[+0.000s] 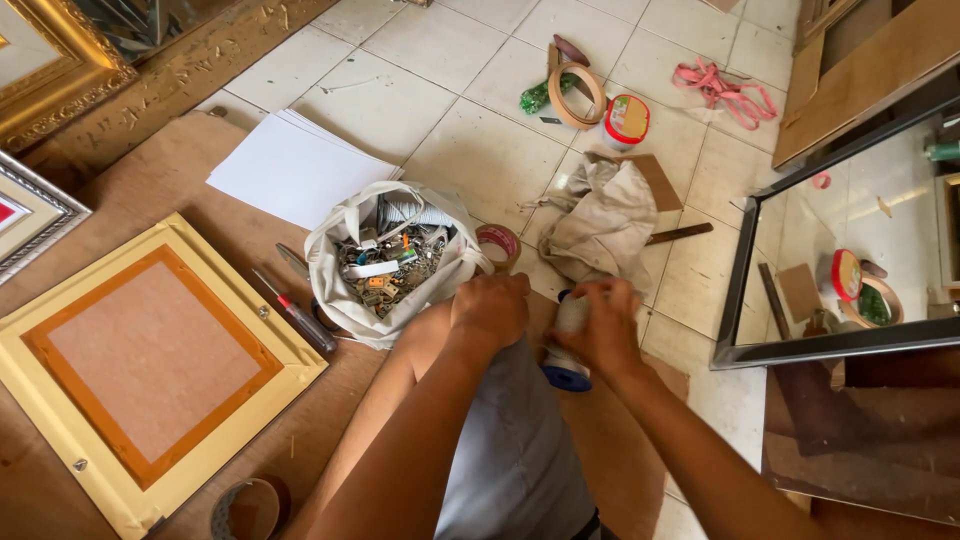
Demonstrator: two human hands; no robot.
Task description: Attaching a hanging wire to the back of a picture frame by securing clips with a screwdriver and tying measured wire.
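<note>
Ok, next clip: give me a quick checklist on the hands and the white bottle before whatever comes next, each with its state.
1. Left hand near the bottle: ok; whether it touches, cannot tell.
2. Right hand grip around the bottle: ok.
3. Bottle's blue end points toward the person: ok.
4. Cap on or off: cannot tell, hands cover it.
5. Bag of hardware open beside the left hand: ok.
6. Screwdriver lying free by the frame: ok.

Around the white bag point(345, 290) we count three tape rolls point(498, 245), two screwdrivers point(300, 315), one yellow frame point(250, 330), one rag point(600, 225), one mirror point(745, 250), and our two hands point(490, 308).
</note>
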